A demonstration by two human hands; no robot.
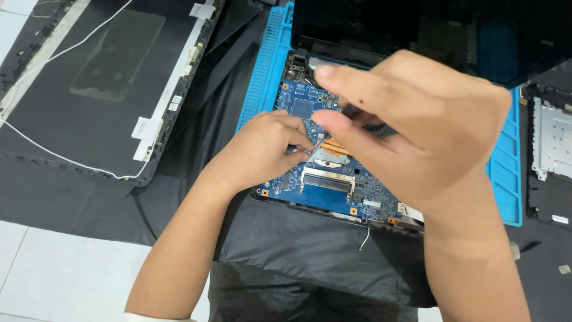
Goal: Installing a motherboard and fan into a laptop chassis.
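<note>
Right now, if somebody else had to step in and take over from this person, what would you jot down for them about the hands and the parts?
Left hand: fingers pinched over the middle of the blue laptop motherboard, at the copper heat pipe; whether it grips a small part cannot be told.
Right hand: raised above the board, fingers loosely curled, holding nothing visible.
Motherboard lies on a blue work mat over black cloth.
Done: laptop is opened up; its black lid panel with a white cable lies apart at left, another casing piece at right.
Left: the heat pipe still sits on the board.
</note>
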